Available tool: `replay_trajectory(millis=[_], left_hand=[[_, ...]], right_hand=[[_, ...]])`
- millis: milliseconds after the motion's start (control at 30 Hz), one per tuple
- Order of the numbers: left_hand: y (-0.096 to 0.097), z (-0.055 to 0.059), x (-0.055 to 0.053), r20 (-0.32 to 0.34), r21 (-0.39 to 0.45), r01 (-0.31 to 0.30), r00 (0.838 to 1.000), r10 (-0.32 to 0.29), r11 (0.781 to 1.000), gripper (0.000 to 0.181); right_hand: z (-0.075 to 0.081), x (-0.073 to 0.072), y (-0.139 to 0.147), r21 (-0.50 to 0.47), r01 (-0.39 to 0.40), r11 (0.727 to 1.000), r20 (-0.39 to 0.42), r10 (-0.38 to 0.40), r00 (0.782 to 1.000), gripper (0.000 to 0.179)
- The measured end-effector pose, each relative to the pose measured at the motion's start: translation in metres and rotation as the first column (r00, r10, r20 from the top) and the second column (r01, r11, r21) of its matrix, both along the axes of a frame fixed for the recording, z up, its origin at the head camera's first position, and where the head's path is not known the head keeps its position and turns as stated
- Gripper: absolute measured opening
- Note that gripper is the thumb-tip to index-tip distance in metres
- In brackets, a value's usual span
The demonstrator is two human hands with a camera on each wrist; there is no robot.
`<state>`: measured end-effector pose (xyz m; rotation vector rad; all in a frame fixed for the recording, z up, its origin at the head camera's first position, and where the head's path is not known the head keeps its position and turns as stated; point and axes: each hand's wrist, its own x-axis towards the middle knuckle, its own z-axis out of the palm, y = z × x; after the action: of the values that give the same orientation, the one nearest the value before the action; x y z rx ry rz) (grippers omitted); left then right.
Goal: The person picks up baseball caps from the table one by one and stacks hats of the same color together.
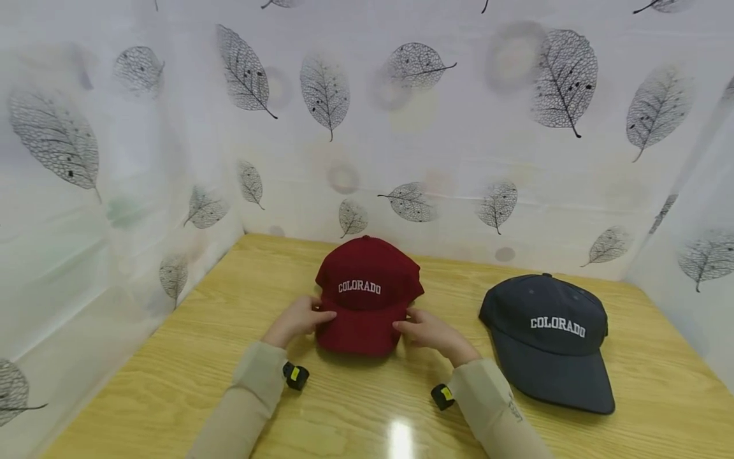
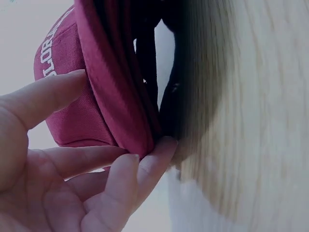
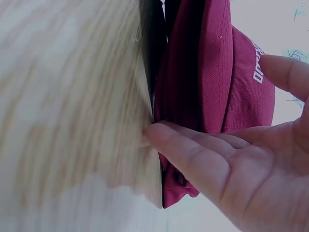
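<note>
A dark red baseball cap (image 1: 367, 287) with white COLORADO lettering sits on the table, its brim towards me. My left hand (image 1: 301, 320) holds one side of the brim, thumb on top. In the left wrist view, the fingers (image 2: 116, 183) of that hand curl at the brim's edge. On the opposite side my right hand (image 1: 431, 331) grips the brim, thumb above. The right wrist view shows its fingers (image 3: 193, 154) along the edge, close to the tabletop. A dark navy cap (image 1: 547, 341), also lettered COLORADO, lies to the right, apart from both hands.
The wood-grain table (image 1: 218, 331) reaches back to a white leaf-print curtain (image 1: 367, 159), which also hangs along both sides. Small black devices (image 1: 296, 376) are at both wrists, beside the sleeve cuffs.
</note>
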<state>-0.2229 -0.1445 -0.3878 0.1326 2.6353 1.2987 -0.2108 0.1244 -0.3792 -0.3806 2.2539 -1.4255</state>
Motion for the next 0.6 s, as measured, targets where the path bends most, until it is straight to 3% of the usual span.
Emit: replay_trajectory(millis=[100, 200, 300, 433, 600], left_hand=[[0.002, 0.003, 0.001, -0.022, -0.053, 0.0, 1.0, -0.001, 0.999, 0.028], [0.007, 0.012, 0.007, -0.117, -0.156, -0.004, 0.993, -0.014, 0.988, 0.031], [0.019, 0.028, 0.017, -0.218, -0.225, -0.015, 0.975, -0.035, 0.974, 0.032], [0.042, 0.043, 0.03, -0.233, -0.218, 0.033, 0.969, -0.085, 0.975, 0.038], [0.073, 0.046, 0.034, -0.197, -0.194, 0.169, 0.958, -0.207, 0.966, 0.04]], right_hand=[[0.002, 0.002, 0.002, 0.01, 0.007, 1.0, 0.0, -0.007, 1.0, 0.055], [0.005, 0.006, 0.009, 0.044, 0.022, 0.999, -0.017, -0.021, 1.0, 0.057], [0.009, 0.013, 0.021, 0.104, 0.047, 0.993, -0.073, -0.039, 0.997, 0.06], [0.019, 0.024, 0.043, 0.141, 0.049, 0.989, -0.179, -0.023, 0.984, 0.059], [0.031, 0.039, 0.076, 0.147, 0.059, 0.987, -0.268, -0.018, 0.963, 0.055]])
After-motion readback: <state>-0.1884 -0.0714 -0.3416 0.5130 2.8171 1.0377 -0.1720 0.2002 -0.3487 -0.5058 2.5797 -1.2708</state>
